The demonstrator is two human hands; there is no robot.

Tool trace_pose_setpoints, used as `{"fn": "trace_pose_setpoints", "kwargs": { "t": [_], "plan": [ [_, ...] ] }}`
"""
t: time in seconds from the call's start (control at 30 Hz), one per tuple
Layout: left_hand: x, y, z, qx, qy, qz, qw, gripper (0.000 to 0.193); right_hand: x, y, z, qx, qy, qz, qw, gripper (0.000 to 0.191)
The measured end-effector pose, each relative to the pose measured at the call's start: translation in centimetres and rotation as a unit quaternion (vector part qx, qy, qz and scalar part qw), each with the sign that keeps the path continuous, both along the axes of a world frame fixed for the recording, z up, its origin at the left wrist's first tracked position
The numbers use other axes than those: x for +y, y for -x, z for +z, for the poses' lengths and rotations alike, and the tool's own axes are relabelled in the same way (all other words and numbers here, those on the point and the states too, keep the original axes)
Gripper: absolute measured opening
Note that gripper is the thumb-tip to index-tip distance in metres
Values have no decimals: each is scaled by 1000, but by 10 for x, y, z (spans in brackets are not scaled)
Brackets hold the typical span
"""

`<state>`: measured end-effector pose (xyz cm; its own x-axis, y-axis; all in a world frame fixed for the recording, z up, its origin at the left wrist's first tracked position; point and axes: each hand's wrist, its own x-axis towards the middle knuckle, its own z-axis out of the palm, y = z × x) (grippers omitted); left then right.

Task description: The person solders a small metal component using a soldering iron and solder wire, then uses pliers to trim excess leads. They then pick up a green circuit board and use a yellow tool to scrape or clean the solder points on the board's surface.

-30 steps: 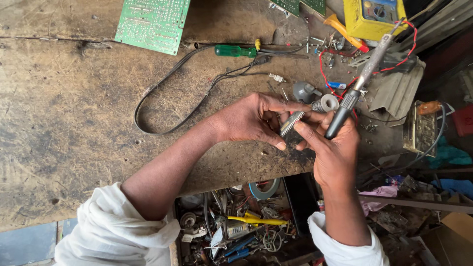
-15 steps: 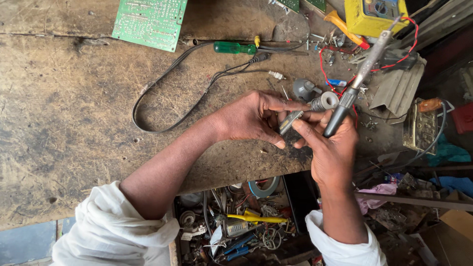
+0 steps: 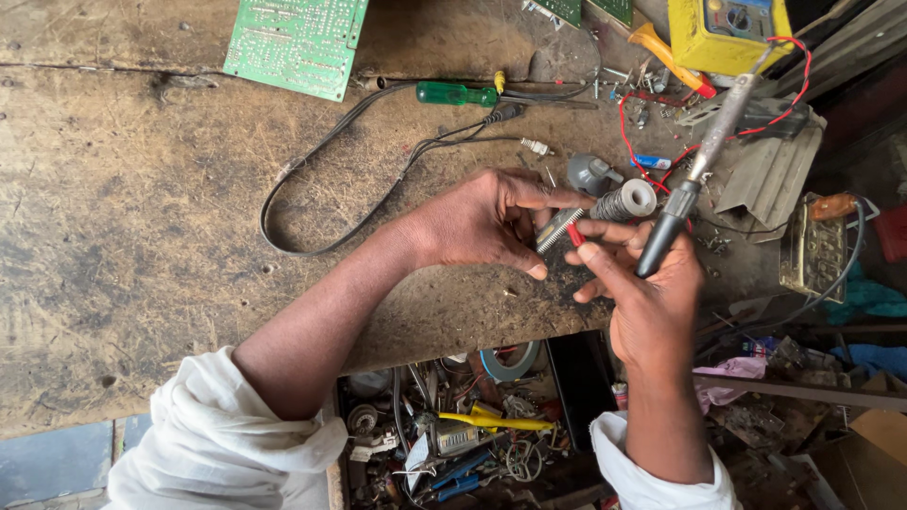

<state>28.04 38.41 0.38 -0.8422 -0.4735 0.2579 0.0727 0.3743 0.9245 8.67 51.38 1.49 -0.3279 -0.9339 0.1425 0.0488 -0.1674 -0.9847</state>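
- Head view: the left hand [image 3: 482, 222] pinches a small flat ribbed metal component [image 3: 559, 229] above the worn wooden workbench [image 3: 142, 236]; its long axis is tilted, up toward the right.
- The right hand [image 3: 647, 293] grips a black-handled soldering iron [image 3: 704, 161], shaft pointing up-right toward a yellow multimeter [image 3: 723, 33].

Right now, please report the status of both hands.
Left hand pinches small finned component. Right hand grips soldering iron, fingers also on component. Solder spool close behind.

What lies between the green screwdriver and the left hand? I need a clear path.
In the head view, black cable crosses the bare wooden bench between them.
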Motion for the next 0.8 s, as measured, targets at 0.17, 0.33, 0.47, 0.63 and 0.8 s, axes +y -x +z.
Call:
{"fn": "trace_pose_setpoints", "kwargs": {
  "t": [0.17,0.33,0.47,0.63,0.8],
  "plan": [
    [-2,2,-2,-22,23,-1,1000,89,-6,-2,-2,9,-23,-2,1000,34],
    [1,2,0,6,-15,-22,1000,86,-8,-2,-8,28,-20,-10,999,33],
    [0,1,2,-18,-12,-22,1000,85,-8,-2,-11,26,-20,-7,999,33],
    [-3,-2,1,3,-34,-47,998,86,-5,-4,-9,-10,-37,-15,999,34],
    [-3,-3,0,1,-42,-51,998,88,2,-5,-1,-10,-23,-8,1000,29]
  ]
}}
